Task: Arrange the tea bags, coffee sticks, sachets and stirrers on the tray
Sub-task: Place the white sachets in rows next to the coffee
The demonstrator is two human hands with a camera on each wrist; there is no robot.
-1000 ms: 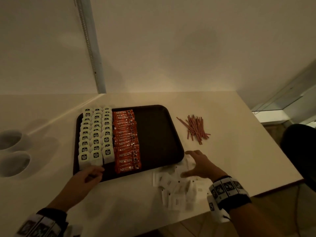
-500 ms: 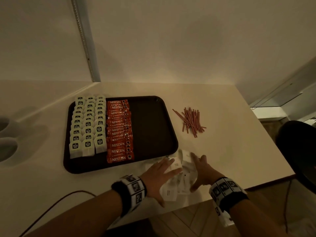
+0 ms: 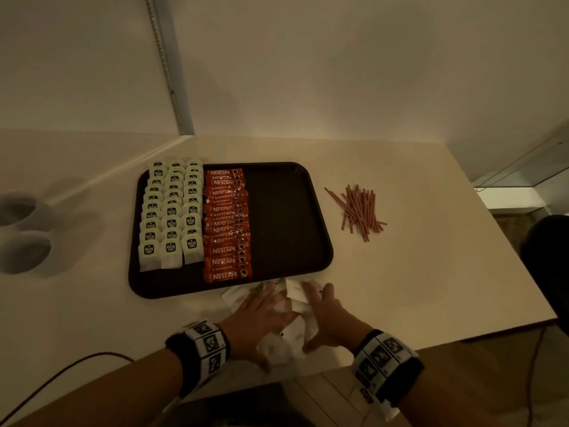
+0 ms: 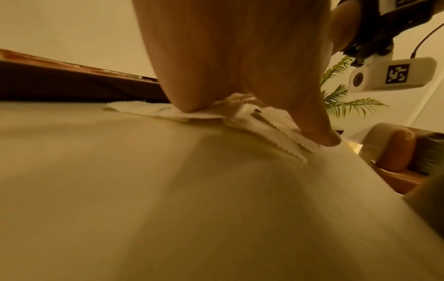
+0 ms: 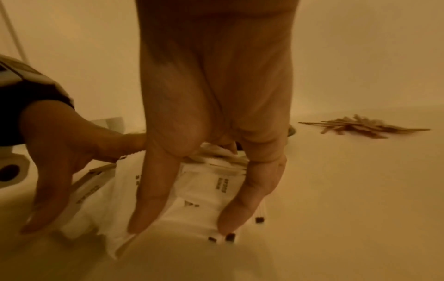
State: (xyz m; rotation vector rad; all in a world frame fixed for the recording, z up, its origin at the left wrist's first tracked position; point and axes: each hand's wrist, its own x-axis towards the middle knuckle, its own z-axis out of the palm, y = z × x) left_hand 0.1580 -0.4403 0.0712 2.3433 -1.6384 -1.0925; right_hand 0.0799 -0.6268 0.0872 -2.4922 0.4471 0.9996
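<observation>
Both hands now close in on the pile of white paper sachets [image 3: 292, 331] at the counter [image 3: 415, 288] edge, nearer together than a half-second earlier. The left hand [image 3: 258, 318] and right hand [image 3: 329, 318] press it with straight fingers, nothing grasped. Only the wrist views show the sachets' serrated edges [image 4: 283, 133]. Nearby sits the dark tray [image 3: 286, 217].
</observation>
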